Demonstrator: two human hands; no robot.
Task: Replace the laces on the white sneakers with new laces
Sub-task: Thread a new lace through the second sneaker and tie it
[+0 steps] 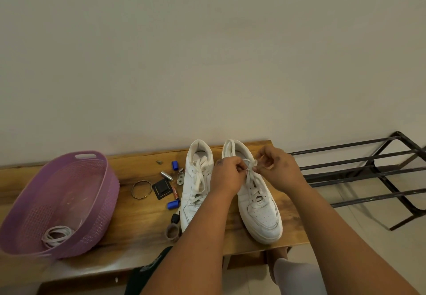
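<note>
While forearms reach forward, both hands' fingers (242, 168) pinch right sneaker's lace (250, 164).

Soft, even indoor light, slightly dim and warm; faint shadows fall beneath the sneakers (230, 191) on the surface (143, 221). Wide-angle bending curves the edges; the forearms near the bottom blur.
</note>
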